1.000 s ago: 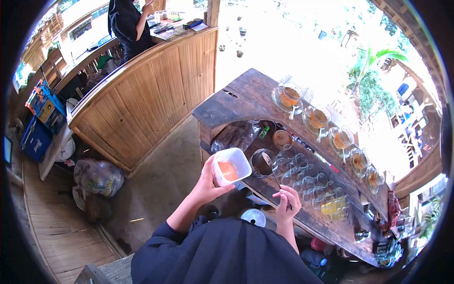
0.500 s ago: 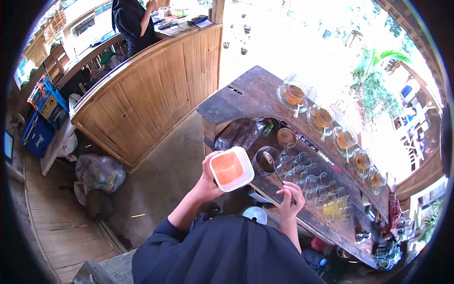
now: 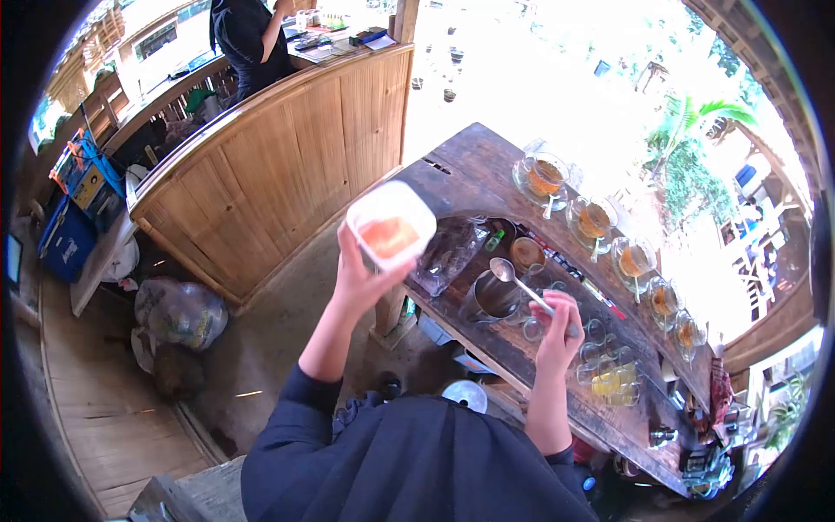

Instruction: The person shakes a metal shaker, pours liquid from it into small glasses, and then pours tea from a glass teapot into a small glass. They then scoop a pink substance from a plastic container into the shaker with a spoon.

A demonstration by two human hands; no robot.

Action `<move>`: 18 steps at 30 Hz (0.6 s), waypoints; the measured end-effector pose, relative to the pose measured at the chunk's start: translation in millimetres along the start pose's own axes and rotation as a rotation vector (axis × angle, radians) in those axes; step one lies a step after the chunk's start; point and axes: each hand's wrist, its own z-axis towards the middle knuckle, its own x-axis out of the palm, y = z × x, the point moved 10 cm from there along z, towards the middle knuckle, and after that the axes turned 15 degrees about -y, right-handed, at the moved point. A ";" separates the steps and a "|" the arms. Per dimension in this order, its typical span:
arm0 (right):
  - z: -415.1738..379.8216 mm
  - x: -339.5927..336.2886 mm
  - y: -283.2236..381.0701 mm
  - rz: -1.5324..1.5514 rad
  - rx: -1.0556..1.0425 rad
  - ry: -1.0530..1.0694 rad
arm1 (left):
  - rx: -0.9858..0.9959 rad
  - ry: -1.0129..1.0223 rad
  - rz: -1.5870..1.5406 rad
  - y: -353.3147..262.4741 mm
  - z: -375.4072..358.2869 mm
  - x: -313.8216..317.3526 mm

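A white square tub [image 3: 417,207] with orange contents is tilted in my left hand [image 3: 357,283], with the fingers wrapped round its lower side. My right hand [image 3: 557,329] grips the handle of a metal spoon [image 3: 524,287]. The spoon's bowl is over a metal cup [image 3: 489,298] on the lower wooden shelf. Next to that cup lie a clear plastic bag [image 3: 448,265] and a round brown container [image 3: 527,253]. Several glass cups of amber drink, on saucers with spoons, line the upper counter [image 3: 474,161].
Several glasses, some with yellow liquid [image 3: 616,383], stand on the lower shelf at right. A person in dark clothes [image 3: 252,43] stands behind the wooden partition [image 3: 287,157]. A filled plastic bag [image 3: 183,313] and a blue cooler [image 3: 68,239] are at left.
My left hand has lifted the tub up and to the left, tilting it. My right hand has moved slightly right, and the spoon is now out of the metal cup.
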 end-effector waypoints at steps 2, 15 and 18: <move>2.3 45.2 10.4 -0.097 -0.016 0.148 | 0.101 -0.070 0.183 5.9 30.2 -1.8; -71.6 158.2 -52.0 -0.407 -0.252 0.462 | -0.140 -0.040 0.599 83.4 62.4 32.1; -73.2 160.6 -71.0 -0.454 -0.210 0.464 | -0.172 -0.021 0.579 93.4 64.9 34.0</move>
